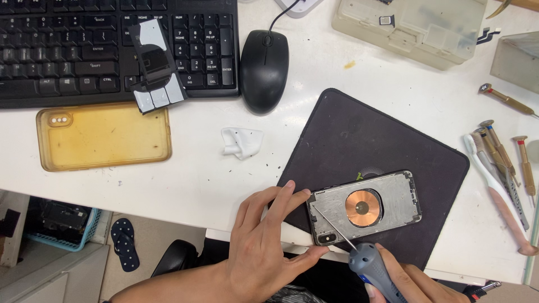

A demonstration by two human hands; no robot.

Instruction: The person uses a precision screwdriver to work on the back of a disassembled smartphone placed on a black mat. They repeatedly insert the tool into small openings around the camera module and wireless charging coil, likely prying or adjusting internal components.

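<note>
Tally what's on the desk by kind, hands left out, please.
Keyboard: 1
Mouse: 1
Yellowed phone case: 1
Opened phone housing: 1
Dark work mat: 1
Grey-handled screwdriver: 1
Translucent parts box: 1
Brass-capped drivers at the right, such as: about 4, overlapping
Total: about 11

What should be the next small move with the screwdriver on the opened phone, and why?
Probably turn the screwdriver in place: its tip already rests near the phone corner, the right hand grips the handle, and the left hand steadies the frame.
</note>
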